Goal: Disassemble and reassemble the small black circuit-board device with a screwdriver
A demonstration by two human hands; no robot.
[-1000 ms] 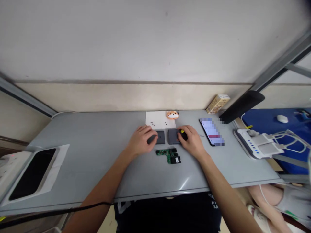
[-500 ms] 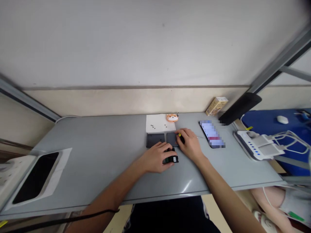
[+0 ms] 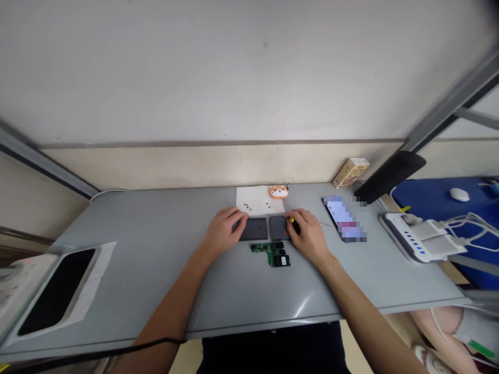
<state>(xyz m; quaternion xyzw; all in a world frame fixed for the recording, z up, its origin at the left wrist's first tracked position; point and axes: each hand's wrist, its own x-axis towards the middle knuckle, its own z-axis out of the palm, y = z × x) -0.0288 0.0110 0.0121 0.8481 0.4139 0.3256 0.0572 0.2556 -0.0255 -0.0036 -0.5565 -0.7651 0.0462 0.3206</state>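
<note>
My left hand (image 3: 225, 231) has its thumb and fingers closed on the left edge of a flat dark rectangular casing piece (image 3: 255, 229), which lies on the desk. In my right hand (image 3: 310, 234) is a screwdriver (image 3: 295, 226) with a yellow end; its thin shaft points to the right. The fingertips of that hand also rest against a second, smaller dark casing piece (image 3: 278, 227). A green circuit board (image 3: 270, 250) with black parts lies bare just in front of the two pieces. Several tiny dark screws (image 3: 247, 206) sit on a white paper (image 3: 255, 195) behind them.
An orange animal-face case (image 3: 278, 192) sits on the paper's right corner. To the right are a lit phone (image 3: 345, 221), a small carton (image 3: 351, 172), a black cylinder (image 3: 392, 176) and a power strip (image 3: 413, 244) with cables. A dark tablet-like device (image 3: 58, 291) lies left. Someone's leg (image 3: 440, 324) shows lower right.
My left hand has let go of the circuit board and moved left and away from me to the larger casing piece. My right hand stays put with the screwdriver.
</note>
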